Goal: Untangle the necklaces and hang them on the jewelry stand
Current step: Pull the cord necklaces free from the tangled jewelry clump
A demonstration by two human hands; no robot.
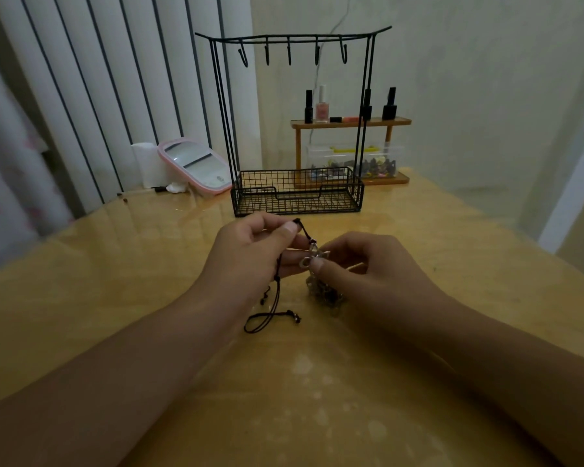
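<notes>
Both hands work low over the glossy wooden table [149, 281], just in front of the black wire jewelry stand [295, 129]. Left hand [250, 251]: fingers curled, thumb and forefinger pinching the black cord necklace [273, 308] near its top; the cord trails down in a loop onto the table. Right hand [368, 264]: fingers curled, thumb and forefinger pinching a silver pendant [312, 254] where the cord meets it. A tangled chain heap [324, 293] lies beneath, partly hidden by the right hand. Stand's hooks bare.
</notes>
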